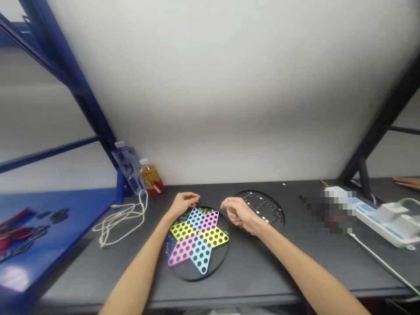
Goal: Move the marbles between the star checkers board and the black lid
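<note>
A round Chinese checkers board (198,238) lies on the dark table, its star of yellow, blue and pink points full of holes. Small green and blue pieces sit along its far and left rims. My left hand (185,204) is by the board's far left edge, fingers curled together; what they hold, if anything, is hidden. Above the board's far right edge, my right hand (241,213) is closed, thumb and fingers pinched; a hint of green shows there, too small to name. Partly behind my right hand lies a round dark tray (278,205) with several small pale pieces.
A coiled white cable (114,223) lies left of the board. A clear bottle (128,166) and a drink bottle (151,178) stand at the back left. On the right is a white power strip (370,216). A blue table (75,199) with tools adjoins at left.
</note>
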Demonstrator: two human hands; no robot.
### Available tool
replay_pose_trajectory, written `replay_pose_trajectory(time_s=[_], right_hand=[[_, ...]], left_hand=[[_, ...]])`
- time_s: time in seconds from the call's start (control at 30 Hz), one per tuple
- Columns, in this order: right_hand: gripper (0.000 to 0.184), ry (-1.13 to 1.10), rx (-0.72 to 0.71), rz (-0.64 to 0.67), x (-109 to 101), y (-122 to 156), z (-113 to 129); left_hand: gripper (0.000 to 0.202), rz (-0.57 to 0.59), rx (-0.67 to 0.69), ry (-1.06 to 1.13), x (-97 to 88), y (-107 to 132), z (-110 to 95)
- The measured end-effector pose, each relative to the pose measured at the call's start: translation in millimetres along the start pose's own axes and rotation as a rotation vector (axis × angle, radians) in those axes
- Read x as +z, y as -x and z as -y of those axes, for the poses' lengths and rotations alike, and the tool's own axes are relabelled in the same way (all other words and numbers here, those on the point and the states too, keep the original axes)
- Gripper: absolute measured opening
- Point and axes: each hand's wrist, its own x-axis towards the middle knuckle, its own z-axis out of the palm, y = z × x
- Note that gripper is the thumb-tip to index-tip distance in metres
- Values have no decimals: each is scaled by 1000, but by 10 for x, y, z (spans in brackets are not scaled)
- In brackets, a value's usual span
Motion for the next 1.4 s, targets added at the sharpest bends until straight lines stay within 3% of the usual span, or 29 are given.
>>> replay_pose_trajectory(time_s=[0.07, 0.13, 0.2, 0.27, 0.4, 0.5, 0.73, 0.9, 1.13, 1.27, 1.4], right_hand=[[30, -298, 107, 61, -36, -41, -14], [36, -344, 129, 25, -46, -61, -31], [45, -140, 58, -100, -35, -52, -37], [51, 205, -101, -169, -26, -14, -17], [36, 729, -345, 37, -39, 106, 83], [20, 905, -335, 151, -37, 171, 129], [23, 1067, -365, 279, 12, 198, 130], [19, 1013, -337, 334, -38, 182, 135], [12, 964, -324, 258, -39, 191, 88], [17, 587, -239, 159, -166, 118, 87], [31, -38, -61, 56, -572, 7, 56]], left_hand=[[48, 9, 1, 4, -5, -10, 15], [49, 11, -1, 2, -8, -19, 27], [49, 4, -9, -3, -7, -24, 30], [49, 3, -14, -2, -4, -22, 24], [48, 6, -8, -2, 7, -10, 4], [49, 3, -12, 3, 13, -5, -2], [47, 0, 2, 5, 14, 5, -33], [46, -19, 1, -22, 29, 32, -108], [48, 20, 5, -28, 4, 0, -71], [49, 30, 18, -43, -11, -24, -24], [49, 23, 18, -62, -17, -38, -6]])
